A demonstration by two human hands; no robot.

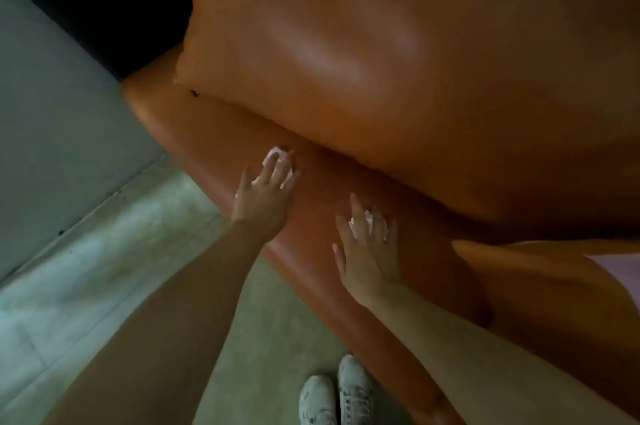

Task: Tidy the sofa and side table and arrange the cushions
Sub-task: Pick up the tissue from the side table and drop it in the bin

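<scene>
A big orange leather cushion lies on the orange sofa seat, filling the upper half of the view. My left hand reaches onto the seat's front edge, its straight fingers lying on a crumpled white paper. My right hand rests flat on the seat a little to the right, fingers spread over a second small white crumpled paper. Another orange cushion sits at the lower right, with a pale pink thing on it at the frame's edge.
The grey-green floor runs along the left and below the sofa front. My two white shoes stand close to the sofa. A dark area lies at the upper left behind the sofa end.
</scene>
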